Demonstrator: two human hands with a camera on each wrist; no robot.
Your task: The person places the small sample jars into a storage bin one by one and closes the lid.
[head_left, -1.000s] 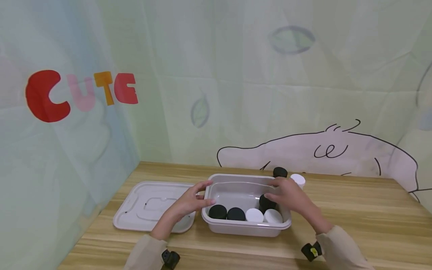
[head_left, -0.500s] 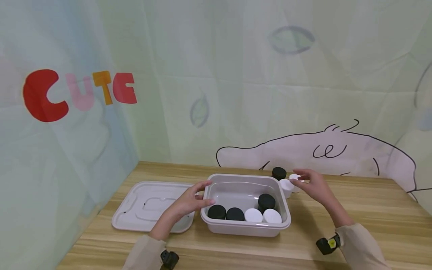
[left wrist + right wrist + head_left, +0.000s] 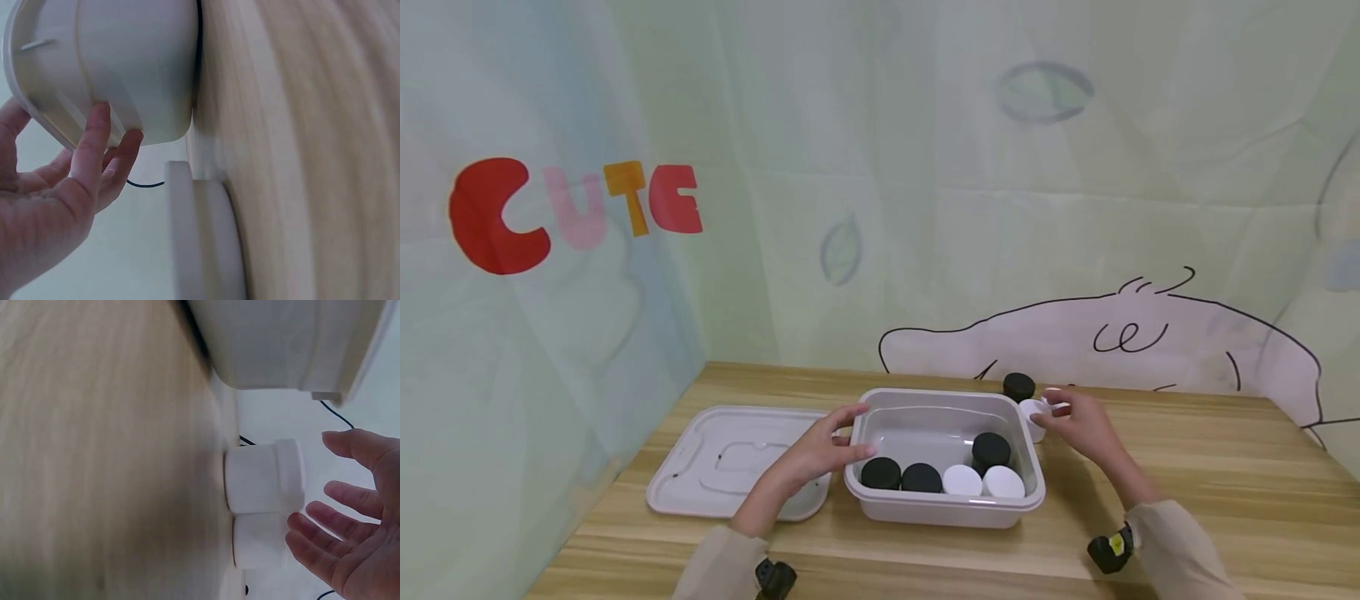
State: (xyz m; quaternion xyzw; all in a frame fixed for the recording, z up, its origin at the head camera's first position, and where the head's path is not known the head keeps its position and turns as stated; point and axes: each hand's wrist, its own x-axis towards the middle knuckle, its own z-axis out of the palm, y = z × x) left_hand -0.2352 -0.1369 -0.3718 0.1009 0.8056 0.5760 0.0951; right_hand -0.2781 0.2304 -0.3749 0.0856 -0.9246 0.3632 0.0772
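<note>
My left hand grips the left end of a pale plastic box; in the left wrist view the thumb hooks the rim and two fingers lie on the outer wall. Three black jars and two white jars stand in the box, along its front and right side. Right of the box, a white jar stands on the table. My right hand hovers beside it, fingers spread. The right wrist view shows two white jars side by side, with the fingertips close to the lids; contact is unclear.
The box's flat pale lid lies on the wooden table to the left, close to the box. Another black jar stands behind the box near the table's back edge. A printed cloth hangs behind the table.
My right hand has left the black jar inside the box, swung out to the right, then come down to the white jars. The left hand has stayed on the box.
</note>
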